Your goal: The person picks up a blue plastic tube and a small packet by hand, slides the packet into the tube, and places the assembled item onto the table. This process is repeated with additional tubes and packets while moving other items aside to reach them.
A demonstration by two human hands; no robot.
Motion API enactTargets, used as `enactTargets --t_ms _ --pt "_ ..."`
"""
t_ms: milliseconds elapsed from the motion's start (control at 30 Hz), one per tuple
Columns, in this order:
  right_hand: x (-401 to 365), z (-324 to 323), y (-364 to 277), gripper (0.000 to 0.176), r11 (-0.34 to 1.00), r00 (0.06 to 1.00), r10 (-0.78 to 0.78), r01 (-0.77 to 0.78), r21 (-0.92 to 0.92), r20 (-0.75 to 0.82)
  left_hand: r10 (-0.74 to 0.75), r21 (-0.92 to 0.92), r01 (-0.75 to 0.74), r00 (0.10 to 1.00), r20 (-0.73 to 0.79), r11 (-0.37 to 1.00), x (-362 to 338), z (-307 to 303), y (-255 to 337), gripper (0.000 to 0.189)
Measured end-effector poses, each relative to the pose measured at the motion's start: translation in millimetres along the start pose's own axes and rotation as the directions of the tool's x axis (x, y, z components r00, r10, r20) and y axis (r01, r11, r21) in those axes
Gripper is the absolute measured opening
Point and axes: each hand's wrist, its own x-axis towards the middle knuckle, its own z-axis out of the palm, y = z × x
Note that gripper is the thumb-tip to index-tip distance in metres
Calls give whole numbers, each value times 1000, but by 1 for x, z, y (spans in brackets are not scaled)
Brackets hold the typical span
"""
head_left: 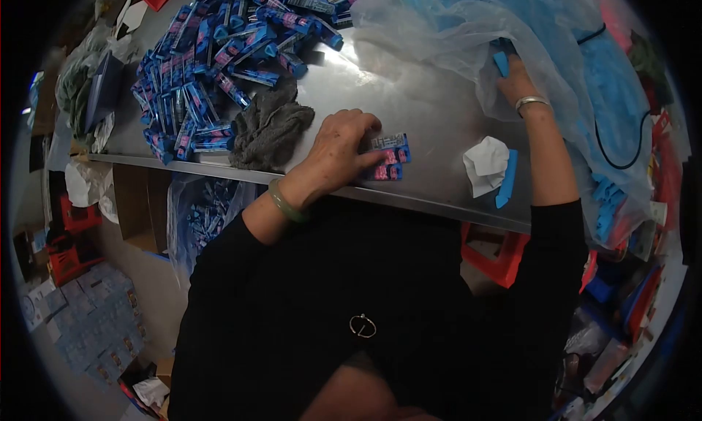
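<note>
My left hand (338, 152) is over the front of the metal table, fingers curled and apart. Its thumb rests at the left side of several small blue-and-pink wrapped packets (393, 158) laid together in a row. Farther right, my right hand (516, 81) reaches in at the mouth of a clear plastic bag (468, 44). Between its fingers is a flat bright-blue piece (502, 63); the fingertips are partly hidden. Below it on the table lie a crumpled white paper (485, 165) and a similar blue strip (507, 178).
A heap of blue wrapped packets (219, 63) covers the table's left part, with a grey cloth (270, 125) at its front. Under the table edge hangs a bag of blue packets (208, 216) beside a cardboard box (139, 205). A red stool (493, 256) stands below right.
</note>
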Motion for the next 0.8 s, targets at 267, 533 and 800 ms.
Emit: enactTargets --t_ms 267,533,800 --pt "-39 -19 -9 44 911 998 -47 22 413 50 76 23 -76 997 -29 997 0 4 -10 12" --pt "-80 -54 -19 37 525 998 -45 52 850 -34 253 139 -232 955 -156 963 0 4 -2 10" --pt "-107 -78 -42 30 57 995 -98 27 998 -21 256 108 -241 954 -157 964 -4 2 -8 10"
